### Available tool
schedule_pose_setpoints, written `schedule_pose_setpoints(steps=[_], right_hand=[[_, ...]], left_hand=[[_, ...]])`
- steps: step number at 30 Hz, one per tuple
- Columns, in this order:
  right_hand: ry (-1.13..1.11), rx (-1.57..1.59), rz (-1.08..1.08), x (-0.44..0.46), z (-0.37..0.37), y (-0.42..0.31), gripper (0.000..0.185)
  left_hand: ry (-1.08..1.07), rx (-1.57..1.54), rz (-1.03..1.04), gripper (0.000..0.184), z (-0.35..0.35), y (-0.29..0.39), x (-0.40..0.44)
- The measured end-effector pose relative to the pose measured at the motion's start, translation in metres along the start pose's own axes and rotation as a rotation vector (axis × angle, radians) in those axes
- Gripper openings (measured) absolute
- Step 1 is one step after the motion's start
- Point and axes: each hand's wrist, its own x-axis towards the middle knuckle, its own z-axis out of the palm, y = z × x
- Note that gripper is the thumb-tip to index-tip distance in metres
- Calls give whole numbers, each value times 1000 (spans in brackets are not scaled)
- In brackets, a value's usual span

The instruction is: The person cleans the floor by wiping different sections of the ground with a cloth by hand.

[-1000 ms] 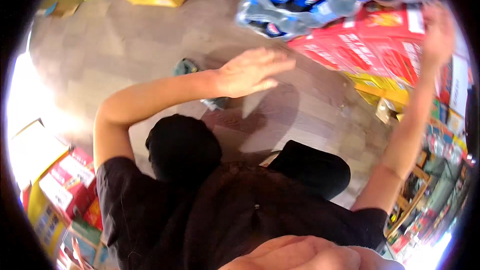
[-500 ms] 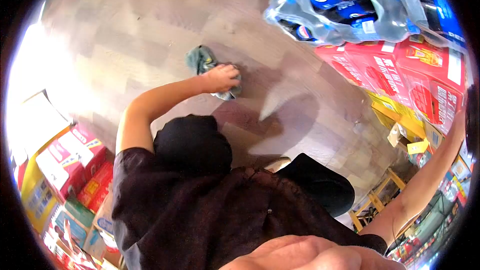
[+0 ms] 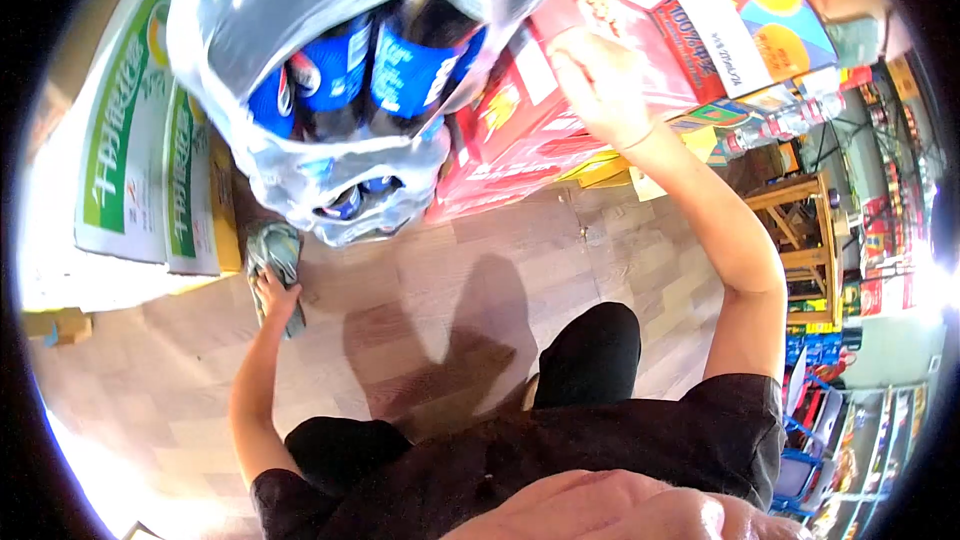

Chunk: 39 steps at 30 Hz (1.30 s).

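Observation:
On the wooden floor at the left, my left hand (image 3: 272, 295) is closed over a grey-green cloth (image 3: 284, 242), close to the foot of green and white cartons. My right hand (image 3: 605, 90) lies with fingers apart on the red cartons (image 3: 515, 145) at the upper middle, partly washed out by glare. Beside it, a shrink-wrapped pack of blue-labelled bottles (image 3: 335, 70) rests at the upper left, bulging over the floor.
Green and white cartons (image 3: 125, 150) stand at the far left. A juice carton with orange pictures (image 3: 745, 25) is at the upper right. Past my right arm are a wooden stool (image 3: 800, 250), blue-framed chairs (image 3: 805, 440) and stocked shelves (image 3: 885, 450). My knees are bent above the floor (image 3: 400, 340).
The view has swung toward the cartons. My left hand came down onto the cloth and has moved with it toward the green and white cartons. My right hand remains at the red cartons.

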Motion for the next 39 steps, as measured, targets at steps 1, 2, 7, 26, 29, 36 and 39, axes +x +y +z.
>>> schedule_pose_setpoints(steps=[1,2,7,26,29,36,39], right_hand=[[14,-6,10,1,1,0,9],[20,11,-5,2,1,-1,9],[13,37,-5,5,-3,-2,11],[-80,-43,129,-23,-16,45,22],[-49,10,321,-32,-21,36,17],[55,136,407,-26,-24,78,25],[36,50,368,-29,-31,89,29]], left_hand=[[10,12,13,92,-5,1,-6],[22,20,28,88,-9,3,-9],[-50,-141,-68,40,60,-50,11],[-150,159,-148,54,-17,77,62],[-59,282,-38,60,3,66,140],[-70,275,-38,67,-5,45,157],[152,216,178,65,7,3,116]])
